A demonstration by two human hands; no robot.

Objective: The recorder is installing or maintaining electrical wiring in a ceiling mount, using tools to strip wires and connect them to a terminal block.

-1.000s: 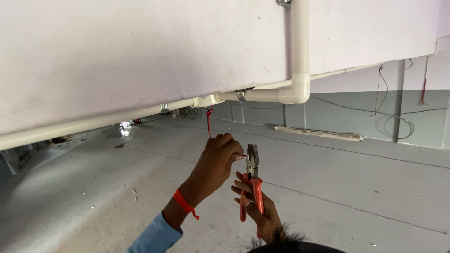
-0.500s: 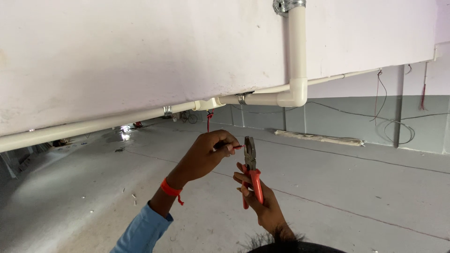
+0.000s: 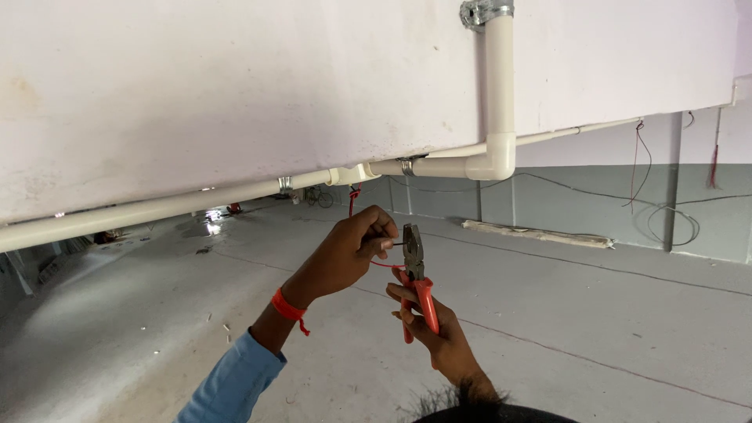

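Two hands worked a red wire under a white conduit run.

The left hand (image 3: 348, 254) had its fingers pinched shut on a thin red wire (image 3: 354, 197) that hung from the white pipe (image 3: 157, 207) along the beam. The right hand (image 3: 439, 333) was wrapped closed around the red handles of the pliers (image 3: 415, 274), whose nose pointed up, just beside the left fingertips. An elbow fitting (image 3: 497, 160) and metal clamp (image 3: 478, 12) sat above; loose cables (image 3: 666, 215) hung on the far wall, well apart.
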